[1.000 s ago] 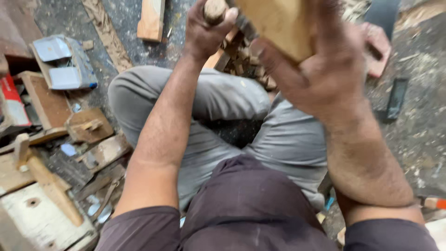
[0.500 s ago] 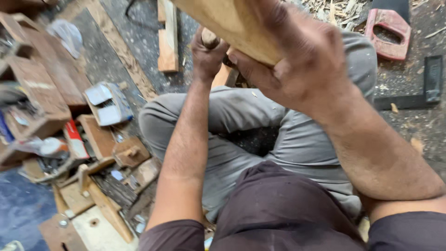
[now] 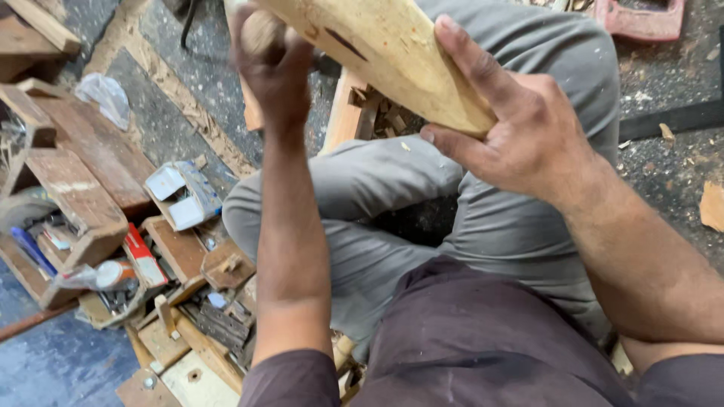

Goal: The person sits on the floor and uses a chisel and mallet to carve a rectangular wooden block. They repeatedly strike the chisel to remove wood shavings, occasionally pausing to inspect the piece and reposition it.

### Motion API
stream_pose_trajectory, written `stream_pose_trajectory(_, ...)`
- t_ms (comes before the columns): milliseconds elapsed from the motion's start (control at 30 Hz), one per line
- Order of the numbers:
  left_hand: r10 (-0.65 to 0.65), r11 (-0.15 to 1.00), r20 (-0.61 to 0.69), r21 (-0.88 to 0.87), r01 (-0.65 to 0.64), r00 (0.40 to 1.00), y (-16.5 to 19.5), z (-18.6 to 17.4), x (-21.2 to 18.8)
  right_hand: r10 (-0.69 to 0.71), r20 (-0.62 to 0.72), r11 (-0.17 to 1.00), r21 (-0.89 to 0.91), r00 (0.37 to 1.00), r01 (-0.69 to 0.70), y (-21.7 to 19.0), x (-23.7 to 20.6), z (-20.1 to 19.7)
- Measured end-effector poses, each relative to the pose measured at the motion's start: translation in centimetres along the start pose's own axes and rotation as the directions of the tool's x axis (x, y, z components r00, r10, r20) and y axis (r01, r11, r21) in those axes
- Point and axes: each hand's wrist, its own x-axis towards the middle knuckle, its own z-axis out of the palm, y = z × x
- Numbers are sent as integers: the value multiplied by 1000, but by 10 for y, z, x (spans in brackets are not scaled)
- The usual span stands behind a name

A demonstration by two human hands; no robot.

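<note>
Head view looks straight down on a person sitting cross-legged on a workshop floor, grey trousers and a dark shirt filling the lower middle. The right hand [image 3: 520, 128] grips a pale carved wooden piece [image 3: 385, 53], a long, rounded blank with a dark streak on its face, which runs from the top edge down to the palm, above the raised right knee. The thumb lies flat along the upper face and the other fingers [image 3: 452, 147] curl close together under the lower edge, so the wood is clamped between them. The left hand [image 3: 275, 64] is closed in a fist around a round wooden tool handle [image 3: 260, 30], fingers wrapped tight together; the handle's knob shows above the knuckles, just beside the left edge of the carved piece. The working end of that tool is hidden, so I cannot tell what kind it is.

Below the wood, between the knees, a light wooden block [image 3: 347, 113] lies with chips [image 3: 385, 113] on it. To the left the floor is crowded: a wooden tool tray [image 3: 68, 203] with compartments, a small white and blue box [image 3: 183, 194], and offcuts of board [image 3: 181, 249]. A red saw handle [image 3: 641, 19] lies at the top right.
</note>
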Motion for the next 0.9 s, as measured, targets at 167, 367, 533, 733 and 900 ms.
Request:
stream_pose_trajectory(167,39,999,-46,9,-39,998,12,-1,-23,-255,-135,966,17,957,260,-11,11,-12)
stream_pose_trajectory(367,-54,999,-5,7,54,999,-52,-35,-49,-313,-168,949,-20,935,314,-25,16,-10)
stream_pose_trajectory(533,-268,813,127,-501,295,955,-93,-73,-69,-378,-184,924,-13,907,382,-23,-2,-17)
stream_pose_trajectory(733,136,787,154,583,-201,979,-104,-68,-84,-424,-219,906,-92,879,414,-56,32,-20)
stream_pose_trajectory(900,-138,918,-3,376,129,990,-95,-51,-76,-123,114,912,-380,986,157,-53,45,-5)
